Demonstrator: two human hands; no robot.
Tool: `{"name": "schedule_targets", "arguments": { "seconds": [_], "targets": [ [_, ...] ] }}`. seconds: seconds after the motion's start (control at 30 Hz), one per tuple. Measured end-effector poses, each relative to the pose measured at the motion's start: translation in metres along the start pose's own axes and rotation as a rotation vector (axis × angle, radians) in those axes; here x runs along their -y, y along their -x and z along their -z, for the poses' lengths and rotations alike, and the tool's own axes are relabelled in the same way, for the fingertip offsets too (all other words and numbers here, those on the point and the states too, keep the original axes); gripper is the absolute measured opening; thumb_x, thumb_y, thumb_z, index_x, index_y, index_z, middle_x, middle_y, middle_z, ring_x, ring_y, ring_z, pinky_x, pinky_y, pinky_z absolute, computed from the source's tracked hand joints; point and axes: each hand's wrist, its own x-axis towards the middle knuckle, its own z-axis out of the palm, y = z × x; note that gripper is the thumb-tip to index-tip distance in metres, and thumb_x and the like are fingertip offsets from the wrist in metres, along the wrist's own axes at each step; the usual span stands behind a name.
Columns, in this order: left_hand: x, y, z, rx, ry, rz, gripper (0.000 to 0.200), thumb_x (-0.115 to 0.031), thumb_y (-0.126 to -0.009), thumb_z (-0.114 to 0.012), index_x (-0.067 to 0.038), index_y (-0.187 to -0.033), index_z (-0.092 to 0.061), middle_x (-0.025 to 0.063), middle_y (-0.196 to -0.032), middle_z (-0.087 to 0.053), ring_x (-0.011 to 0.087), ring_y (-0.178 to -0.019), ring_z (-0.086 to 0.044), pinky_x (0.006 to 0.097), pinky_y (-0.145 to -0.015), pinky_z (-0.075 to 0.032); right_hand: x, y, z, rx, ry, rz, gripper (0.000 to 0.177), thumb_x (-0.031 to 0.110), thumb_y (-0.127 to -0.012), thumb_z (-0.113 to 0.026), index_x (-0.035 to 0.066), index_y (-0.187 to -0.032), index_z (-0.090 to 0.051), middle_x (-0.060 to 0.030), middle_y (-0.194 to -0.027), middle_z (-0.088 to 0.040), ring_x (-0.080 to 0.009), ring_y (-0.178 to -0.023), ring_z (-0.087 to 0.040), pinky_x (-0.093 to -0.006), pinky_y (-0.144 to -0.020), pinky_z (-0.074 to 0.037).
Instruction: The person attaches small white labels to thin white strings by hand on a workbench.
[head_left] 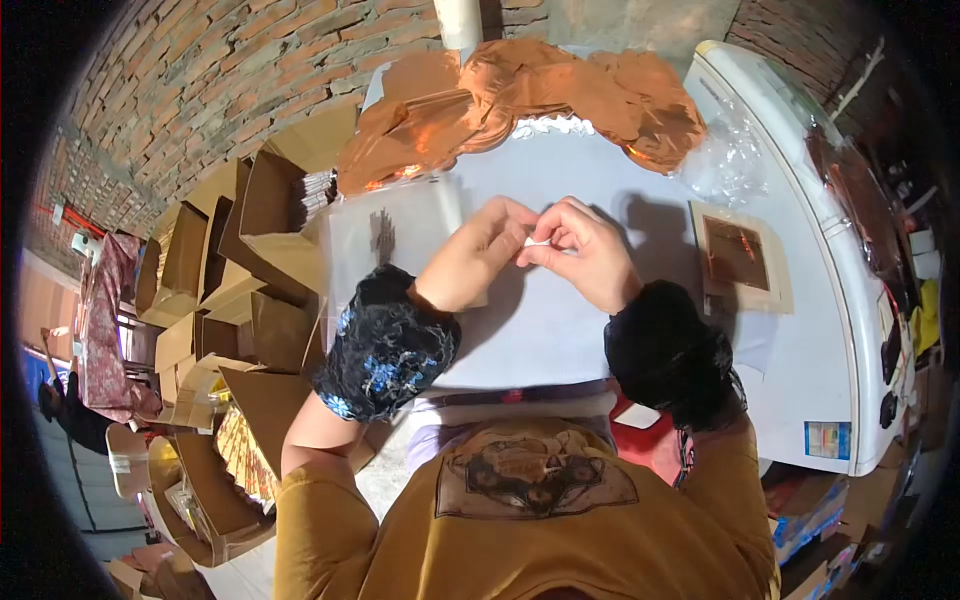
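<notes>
While both hands pinch something white, tabletop separates them from foil.

The fingers of your right hand pinch a small white piece above the desk, and your left hand is close beside it. Beyond the fingers lies copper-coloured foil; to their right, one framed brown sheet.

Likely a small workshop, rough brick wall, open cardboard boxes, coppery sheets heaped on worktable
</notes>
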Motion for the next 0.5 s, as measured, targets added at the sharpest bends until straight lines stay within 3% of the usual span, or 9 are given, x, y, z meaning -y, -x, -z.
{"name": "schedule_targets", "arguments": {
  "seconds": [0.1,0.2,0.3,0.4,0.5],
  "targets": [
    [0.0,0.0,-0.003,-0.011,-0.103,-0.057,0.015,-0.013,-0.099,-0.044,-0.002,-0.107,-0.05,0.0024,-0.098,-0.053,0.0098,-0.095,-0.049,0.0249,-0.088,-0.04,0.007,0.006,0.004,-0.036,0.373,0.196,0.014,0.001,-0.082,-0.065,0.001,-0.085,-0.051,-0.0027,-0.082,-0.051,-0.0147,-0.076,-0.063,-0.0265,-0.069,-0.05],
    [0.008,-0.002,-0.004,-0.034,-0.021,-0.031,0.015,-0.011,-0.098,-0.045,-0.002,-0.106,-0.052,0.0023,-0.097,-0.053,0.0099,-0.095,-0.049,0.0249,-0.088,-0.04,-0.009,0.013,-0.001,-0.092,0.361,0.169,0.015,0.001,-0.081,-0.067,0.002,-0.085,-0.052,-0.0025,-0.083,-0.053,-0.0118,-0.072,-0.06,-0.0253,-0.067,-0.05],
    [0.019,-0.004,-0.011,-0.053,0.133,-0.032,0.014,-0.01,-0.097,-0.046,-0.002,-0.106,-0.053,0.0022,-0.096,-0.054,0.0097,-0.093,-0.05,0.0242,-0.086,-0.041,-0.018,0.017,-0.007,-0.135,0.156,0.003,0.015,0.001,-0.081,-0.066,0.002,-0.086,-0.053,-0.0026,-0.083,-0.055,-0.0102,-0.072,-0.059,-0.0245,-0.066,-0.049],
    [0.022,-0.005,-0.012,-0.093,0.217,0.0,0.013,-0.009,-0.096,-0.049,-0.002,-0.106,-0.054,0.001,-0.091,-0.054,0.0091,-0.088,-0.05,0.0235,-0.084,-0.041,-0.028,0.016,-0.006,-0.182,0.063,-0.08,0.015,0.002,-0.081,-0.068,0.002,-0.09,-0.056,-0.0022,-0.088,-0.058,-0.0085,-0.079,-0.057,-0.0235,-0.068,-0.048],
    [0.022,-0.007,-0.01,-0.101,0.314,0.046,0.012,-0.008,-0.094,-0.052,-0.002,-0.104,-0.054,-0.0005,-0.088,-0.054,0.0083,-0.083,-0.051,0.0226,-0.082,-0.042,-0.029,0.012,-0.007,-0.244,0.186,0.084,0.02,0.0,-0.08,-0.067,0.004,-0.095,-0.056,-0.0029,-0.085,-0.059,-0.011,-0.071,-0.059,-0.0247,-0.066,-0.049]
  ]
}}
